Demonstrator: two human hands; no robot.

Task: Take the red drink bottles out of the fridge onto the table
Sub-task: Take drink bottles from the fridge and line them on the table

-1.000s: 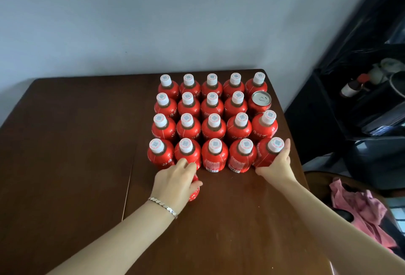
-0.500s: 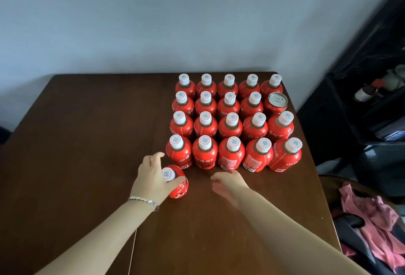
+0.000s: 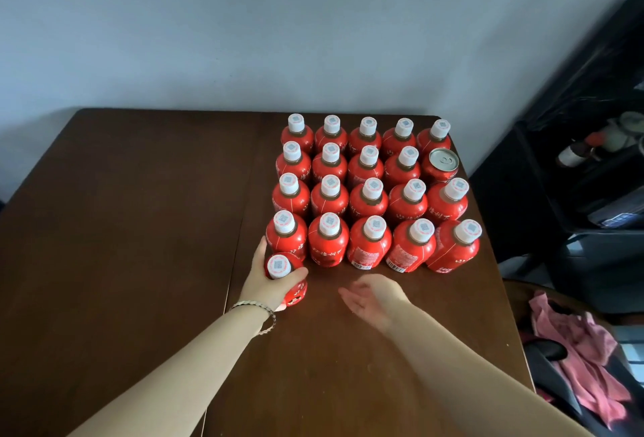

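While right fingers (image 3: 352,296) hang relaxed, left fingers (image 3: 260,250) wrap round the red bottle (image 3: 278,265).

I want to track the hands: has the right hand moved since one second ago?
Yes. The right hand has left the front-right red bottle and shifted left, toward the person, to before the middle front-row bottle.

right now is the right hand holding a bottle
No, the right hand is open with nothing in it; only the left hand grips a red bottle.
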